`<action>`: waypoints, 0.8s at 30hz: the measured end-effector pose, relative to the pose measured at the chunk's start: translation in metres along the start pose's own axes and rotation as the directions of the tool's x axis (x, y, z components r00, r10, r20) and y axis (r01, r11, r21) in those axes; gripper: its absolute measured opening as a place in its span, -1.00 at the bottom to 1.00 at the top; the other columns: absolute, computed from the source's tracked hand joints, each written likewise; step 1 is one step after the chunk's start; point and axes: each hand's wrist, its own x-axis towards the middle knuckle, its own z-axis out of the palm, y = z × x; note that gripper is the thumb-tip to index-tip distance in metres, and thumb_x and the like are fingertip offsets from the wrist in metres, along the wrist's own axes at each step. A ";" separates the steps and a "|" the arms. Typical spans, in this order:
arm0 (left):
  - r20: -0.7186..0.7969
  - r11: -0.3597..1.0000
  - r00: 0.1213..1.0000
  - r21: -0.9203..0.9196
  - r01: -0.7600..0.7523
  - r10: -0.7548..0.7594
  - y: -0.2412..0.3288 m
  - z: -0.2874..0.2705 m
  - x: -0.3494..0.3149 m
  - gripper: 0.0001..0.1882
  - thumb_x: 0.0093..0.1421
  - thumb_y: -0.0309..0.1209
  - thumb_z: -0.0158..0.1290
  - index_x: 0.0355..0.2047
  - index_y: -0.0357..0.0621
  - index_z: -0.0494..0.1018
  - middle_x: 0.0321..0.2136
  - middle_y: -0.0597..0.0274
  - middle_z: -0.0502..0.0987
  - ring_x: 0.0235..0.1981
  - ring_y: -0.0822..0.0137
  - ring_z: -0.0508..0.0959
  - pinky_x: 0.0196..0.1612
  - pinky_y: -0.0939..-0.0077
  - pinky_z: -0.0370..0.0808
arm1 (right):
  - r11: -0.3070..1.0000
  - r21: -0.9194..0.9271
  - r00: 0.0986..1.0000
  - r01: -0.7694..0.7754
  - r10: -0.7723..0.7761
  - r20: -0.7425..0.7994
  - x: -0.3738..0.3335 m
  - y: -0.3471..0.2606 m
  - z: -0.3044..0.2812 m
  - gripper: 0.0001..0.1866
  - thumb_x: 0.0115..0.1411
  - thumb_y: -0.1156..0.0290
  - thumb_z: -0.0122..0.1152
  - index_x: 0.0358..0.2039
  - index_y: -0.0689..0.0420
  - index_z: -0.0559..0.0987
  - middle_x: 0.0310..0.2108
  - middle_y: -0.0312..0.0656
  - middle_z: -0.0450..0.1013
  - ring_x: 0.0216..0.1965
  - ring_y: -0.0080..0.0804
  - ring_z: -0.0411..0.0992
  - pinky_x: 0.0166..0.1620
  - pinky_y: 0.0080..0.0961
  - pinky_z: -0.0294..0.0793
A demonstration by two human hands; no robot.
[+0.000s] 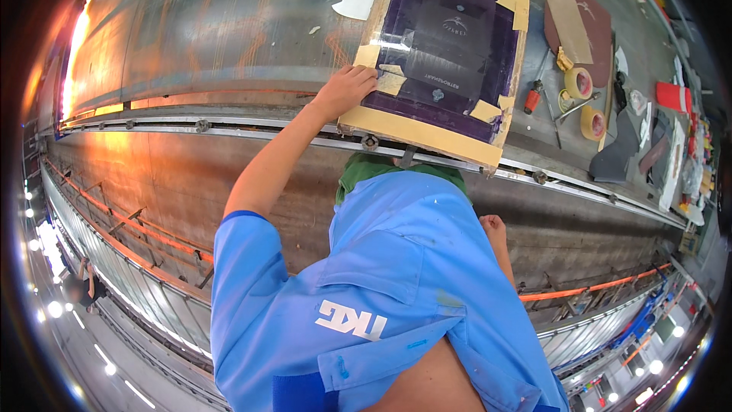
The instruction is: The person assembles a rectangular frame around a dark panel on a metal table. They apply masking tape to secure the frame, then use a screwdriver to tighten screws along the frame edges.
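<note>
From where I stand, the framed panel [450,57] has a dark, glossy face that catches the light, while the yellow tape strips [419,130] around its border look papery and matt. The counter [221,30] seems to be smooth sheet metal, shiny but smeared; its edge rail [255,123] is bare metal. The screwdriver's [533,98] red handle looks like plastic, the tan strip [568,27] like matt card. The blue shirt [396,214] is soft, dull cloth.

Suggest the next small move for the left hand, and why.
Probably press down the tan tape patch with the left hand: that hand is right beside it at the taped frame's left edge, and the patch looks uneven.
</note>
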 end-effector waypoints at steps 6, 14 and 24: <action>-0.024 0.995 0.998 -0.070 0.065 -0.066 -0.001 0.008 0.012 -0.88 0.26 -0.38 0.03 -0.25 -0.11 0.47 -0.22 0.25 0.49 -0.16 0.22 0.51 -0.12 0.35 0.46 | 0.994 0.113 1.000 -0.003 0.002 0.011 0.015 0.000 0.008 -0.84 0.31 0.34 0.22 -0.23 0.16 0.53 -0.45 -0.34 0.50 -0.42 -0.61 0.47 -0.39 -0.66 0.38; -0.201 0.826 0.875 -0.472 0.307 -0.440 -0.002 -0.018 0.016 -0.83 0.34 -0.37 0.02 -0.22 -0.22 0.48 -0.28 0.08 0.56 -0.26 0.09 0.58 -0.18 0.25 0.49 | 0.997 0.072 1.000 -0.019 0.019 0.010 -0.007 0.013 0.018 -0.90 0.28 0.45 0.24 -0.29 0.15 0.50 -0.46 -0.33 0.48 -0.41 -0.61 0.46 -0.39 -0.66 0.39; 0.457 -0.295 0.471 -0.877 0.379 -0.754 0.132 -0.050 -0.021 -0.82 0.33 -0.36 0.12 -0.23 -0.24 0.54 -0.38 0.29 0.60 -0.41 0.55 0.51 -0.31 0.64 0.43 | 0.841 0.227 0.857 0.492 -0.513 0.043 -0.045 -0.199 0.072 -0.86 0.25 0.49 0.28 -0.22 0.24 0.56 -0.31 -0.32 0.52 -0.27 -0.61 0.46 -0.14 -0.65 0.44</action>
